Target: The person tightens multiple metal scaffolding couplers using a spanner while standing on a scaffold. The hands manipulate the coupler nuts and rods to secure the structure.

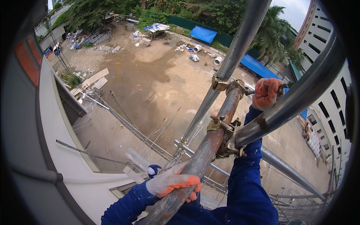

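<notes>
My left hand (174,182), in a white and orange work glove, wraps round the lower part of a rusty scaffold tube (204,155) slanting up and away. My right hand (267,93), in a matching glove, is closed on a dark metal wrench (252,92), mostly hidden by the fingers. The visible part of the wrench is beside the coupler (239,86) at the tube's far end. Another coupler (221,83) sits round the upright pole (243,37). Nearer me, a swivel coupler (227,142) joins the rusty tube and a thick grey tube (292,101), which passes over my right forearm.
I am high above a dirt yard (150,78). More scaffold tubes (292,174) cross below on the right. A pale building wall (63,138) rises on the left. Far below lie planks (92,80), concrete pipes (218,60) and a blue tarp (203,33). Someone in a white helmet (151,171) is below my left hand.
</notes>
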